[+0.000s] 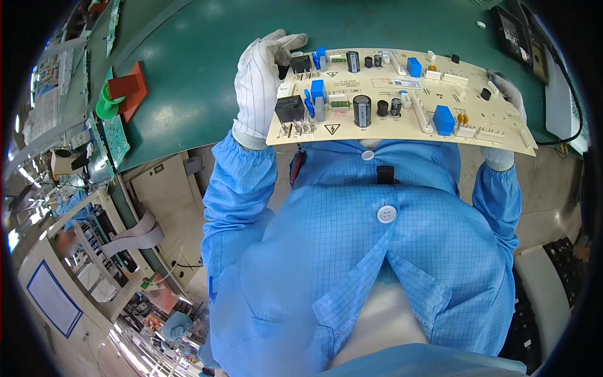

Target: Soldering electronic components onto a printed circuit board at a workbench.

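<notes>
A: Where's the PCB panel (405, 122)?
B: Held in both hands, in front of the blue checked smock (408, 251). In view it overlaps the near edge of the green worktop (195, 75). Component side faces the camera.

A: Left grip?
B: Left hand (260, 85), white striped glove, pinches the panel's left end. Fingers bend around the far-left corner, beside a black relay. Thumb contact isn't clear.

A: Right?
B: Right hand (510, 97), also gloved, holds the right end. Fingertips reach the far-right edge; most of the palm is behind the panel, so can't tell exact finger placement.

A: What's populated?
B: Two matching rows. Near row, left to right: black relay (289, 109), blue box capacitor (318, 90), green axial resistor (340, 105), big black electrolytic (362, 112), white connectors toward the right.

A: Around it?
B: Left on the worktop: green spool (107, 108) against a red stand (136, 94). Far right: dark screen device (512, 34), black cable (570, 88) curving down near the panel's right end.
</notes>
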`<state>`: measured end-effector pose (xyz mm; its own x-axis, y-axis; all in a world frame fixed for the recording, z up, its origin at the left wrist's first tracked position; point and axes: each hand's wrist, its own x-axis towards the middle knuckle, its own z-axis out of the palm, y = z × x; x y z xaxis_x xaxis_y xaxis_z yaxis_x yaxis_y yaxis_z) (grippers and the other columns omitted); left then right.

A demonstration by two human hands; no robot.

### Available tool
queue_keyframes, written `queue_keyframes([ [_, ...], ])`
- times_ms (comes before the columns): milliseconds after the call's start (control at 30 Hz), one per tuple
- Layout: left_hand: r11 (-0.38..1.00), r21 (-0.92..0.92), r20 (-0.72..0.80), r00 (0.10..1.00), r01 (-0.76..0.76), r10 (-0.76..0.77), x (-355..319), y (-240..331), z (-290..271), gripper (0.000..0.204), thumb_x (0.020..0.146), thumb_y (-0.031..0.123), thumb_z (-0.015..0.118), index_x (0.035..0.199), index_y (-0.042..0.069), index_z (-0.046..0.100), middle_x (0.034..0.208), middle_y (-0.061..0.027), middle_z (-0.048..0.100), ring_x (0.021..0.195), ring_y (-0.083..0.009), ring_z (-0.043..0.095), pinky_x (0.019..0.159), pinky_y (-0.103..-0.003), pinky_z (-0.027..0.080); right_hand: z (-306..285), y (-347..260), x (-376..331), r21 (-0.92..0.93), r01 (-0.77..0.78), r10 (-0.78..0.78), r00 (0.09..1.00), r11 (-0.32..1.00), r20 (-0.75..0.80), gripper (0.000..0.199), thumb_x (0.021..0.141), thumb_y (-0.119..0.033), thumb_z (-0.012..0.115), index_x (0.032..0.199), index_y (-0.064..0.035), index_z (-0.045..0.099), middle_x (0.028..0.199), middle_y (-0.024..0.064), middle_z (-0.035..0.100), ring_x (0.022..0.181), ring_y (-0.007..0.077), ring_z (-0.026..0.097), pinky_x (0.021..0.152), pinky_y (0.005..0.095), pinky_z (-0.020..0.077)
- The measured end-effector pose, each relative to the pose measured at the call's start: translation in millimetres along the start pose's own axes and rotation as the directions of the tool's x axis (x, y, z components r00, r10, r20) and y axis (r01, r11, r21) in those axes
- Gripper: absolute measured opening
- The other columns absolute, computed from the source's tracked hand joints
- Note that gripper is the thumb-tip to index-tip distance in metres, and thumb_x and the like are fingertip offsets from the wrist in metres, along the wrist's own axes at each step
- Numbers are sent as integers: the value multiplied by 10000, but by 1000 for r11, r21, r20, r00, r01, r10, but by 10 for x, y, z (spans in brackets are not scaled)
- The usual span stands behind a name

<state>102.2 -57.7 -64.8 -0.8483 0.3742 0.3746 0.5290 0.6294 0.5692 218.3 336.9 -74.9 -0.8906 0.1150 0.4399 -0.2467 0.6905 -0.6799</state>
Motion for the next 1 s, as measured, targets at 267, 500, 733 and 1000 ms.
queue_keyframes([
  [267,994,33,35,994,101,-102,-20,40,-44,652,787,386,861,1202,5,533,1169,-125,730,1077,-244,705,971,-343,537,10,-106,87,-70,4,-5,1000,998,-14,395,909,-253,646,1224,-15,632,1280,167,637,1163,282,624,979,363,492],
  [500,989,-74,40,992,125,-122,4,198,-54,515,822,233,837,1178,18,532,1198,-139,716,1108,-251,692,997,-344,531,-30,-24,53,-136,30,-37,998,990,-50,354,884,-222,650,1185,-36,653,1224,138,672,1119,275,648,946,352,506],
  [733,990,-15,32,990,138,-137,-16,202,-7,791,837,615,722,1274,-9,509,1122,-127,717,980,-255,699,901,-354,540,-65,-167,71,-195,-13,10,1000,981,-16,430,840,-279,686,1177,-13,657,1225,156,673,1118,298,655,961,351,498],
  [1000,915,-199,-32,931,351,-364,21,225,-39,431,818,252,800,1117,14,603,1042,-105,739,937,-238,698,863,-345,540,-11,-32,63,179,-118,136,987,977,-89,456,936,-199,630,1320,33,547,1339,184,595,1254,269,566,1057,373,464],
])
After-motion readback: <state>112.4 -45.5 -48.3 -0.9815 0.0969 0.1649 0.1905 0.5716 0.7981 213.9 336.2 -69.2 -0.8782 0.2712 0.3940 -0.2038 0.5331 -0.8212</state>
